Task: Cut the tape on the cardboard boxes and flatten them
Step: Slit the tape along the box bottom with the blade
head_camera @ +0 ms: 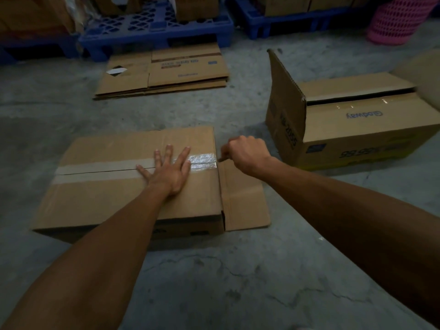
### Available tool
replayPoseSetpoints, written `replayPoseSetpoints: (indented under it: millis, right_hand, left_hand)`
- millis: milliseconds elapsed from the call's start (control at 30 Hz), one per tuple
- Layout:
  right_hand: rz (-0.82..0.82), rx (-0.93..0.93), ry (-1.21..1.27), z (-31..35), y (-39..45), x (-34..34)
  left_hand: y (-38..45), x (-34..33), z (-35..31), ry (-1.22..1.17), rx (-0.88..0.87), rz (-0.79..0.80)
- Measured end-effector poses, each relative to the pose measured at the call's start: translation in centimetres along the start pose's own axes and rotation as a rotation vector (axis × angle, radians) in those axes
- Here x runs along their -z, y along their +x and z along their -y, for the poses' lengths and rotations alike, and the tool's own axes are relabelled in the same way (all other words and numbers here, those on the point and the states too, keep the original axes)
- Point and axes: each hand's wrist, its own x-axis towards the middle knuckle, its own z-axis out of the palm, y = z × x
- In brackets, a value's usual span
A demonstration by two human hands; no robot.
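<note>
A brown cardboard box [95, 201] lies on the concrete floor in front of me, one end flap [245, 206] folded out flat on its right. Clear tape [202, 159] runs along the top seam, which looks split on the left part. My left hand [170, 167] presses flat on the box top, fingers spread over the seam. My right hand [246, 152] is curled round a small dark tool [222, 159], whose tip sits at the right end of the tape, at the box's edge. The tool is mostly hidden in my fist.
A second box [357, 129] stands to the right with one flap upright. A stack of flattened boxes [164, 72] lies ahead on the floor. Blue plastic pallets [154, 27] line the back, with a pink mesh basket [400, 20] at the far right.
</note>
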Motion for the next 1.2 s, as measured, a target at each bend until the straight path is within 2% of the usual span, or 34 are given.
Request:
replayPoseSetpoints:
  millis: [100, 267, 367, 533, 767, 1200]
  right_hand:
    - [0.088, -0.180, 0.139, -2.6, -1.2, -1.6]
    - [-0.008, -0.514, 0.901, -3.3, -0.4, -2.8]
    - [0.002, -0.579, 1.095, -1.4, 0.9, -2.4]
    - [-0.061, -0.638, 1.170, 0.0, 2.7, -2.8]
    - [-0.052, -0.615, 1.117, 0.8, 3.0, -3.2]
    - [0.212, -0.341, 0.919, -0.3, 2.6, -2.0]
  left_hand:
    - [-0.7, -0.1, -0.8, 0.034, 0.012, -0.046]
    - [-0.8, -0.1, -1.7, 0.019, -0.024, -0.086]
    - [-1.1, -0.4, -1.4, 0.024, -0.041, -0.072]
    - [-2.2, -0.9, -2.1, 0.017, -0.039, -0.086]
    - [-2.2, -1.0, -1.7, 0.012, -0.040, -0.076]
    - [-1.9, -1.6, -1.8, 0.003, -0.035, -0.102]
